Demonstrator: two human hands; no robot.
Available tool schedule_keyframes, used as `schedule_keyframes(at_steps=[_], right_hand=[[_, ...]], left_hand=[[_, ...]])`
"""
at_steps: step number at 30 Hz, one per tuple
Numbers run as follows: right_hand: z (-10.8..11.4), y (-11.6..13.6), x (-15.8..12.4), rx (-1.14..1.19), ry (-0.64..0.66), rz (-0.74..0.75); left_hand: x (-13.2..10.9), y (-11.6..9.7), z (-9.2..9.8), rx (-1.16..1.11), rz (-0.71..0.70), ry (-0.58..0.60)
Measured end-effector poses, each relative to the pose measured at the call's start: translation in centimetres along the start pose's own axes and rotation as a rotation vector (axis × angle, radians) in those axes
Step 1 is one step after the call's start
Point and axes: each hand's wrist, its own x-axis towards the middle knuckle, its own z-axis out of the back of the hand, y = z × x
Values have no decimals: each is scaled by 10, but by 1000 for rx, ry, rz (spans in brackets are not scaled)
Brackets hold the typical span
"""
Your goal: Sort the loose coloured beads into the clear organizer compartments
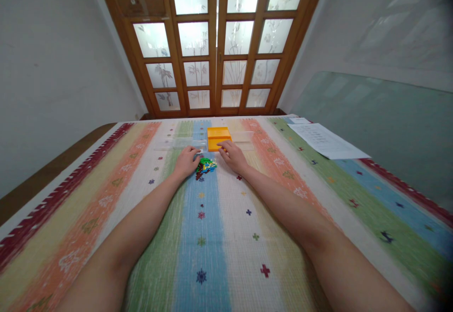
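Wood-framed doors (221, 69) with pale glass panes stand beyond the far end of the counter (244, 241), whose long top is covered in coloured stripes. Toward its right edge lie printed papers (325, 141), well apart from both hands. Near the far end, a left clear tray (177, 144) and a right clear tray (243, 137) flank an orange tray (218, 133), hard to make out against the stripes. The orange tray has a ridge across its middle.

Both arms reach forward along the counter. The right hand (233, 157) is at the near right corner of the orange tray, fingers over its front part; its grip is loosely bent, thumb a little apart from the fingers, and whether it has hold of a small piece cannot be told. The left hand (187, 162) lies by the near edge of the left clear tray, its grip curled inward; what sits between its fingertips, if anything, is too small to tell.

Smallest is the pile (206, 166) of green, blue, yellow and dark red pieces, between the hands, just in front of the orange tray. It lies directly to the right of the left hand, the nearer of the two, seemingly against its thumb; from the right hand it lies left and slightly nearer the person. The pile is a loose heap with no clear long axis.
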Motion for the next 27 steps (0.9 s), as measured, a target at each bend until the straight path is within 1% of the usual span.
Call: schedule_keyframes(at_steps=[5, 11, 15, 19, 22, 27], right_hand=[[-1, -1, 0, -3, 16, 1], [-3, -1, -1, -22, 33, 7], [-4, -2, -1, -31, 41, -3], [-5, -4, -1, -36, 40, -3], [-7, -2, 1, -59, 52, 21], [-16, 7, 15, -121, 121, 95]], left_hand=[[0, 1, -2, 0, -37, 17], [-1, 0, -1, -14, -33, 34], [-1, -4, 1, -19, -12, 52], [-1, -6, 3, -12, 41, 18], [-1, -5, 3, -1, 58, 2], [-1, -4, 2, -15, 10, 26]])
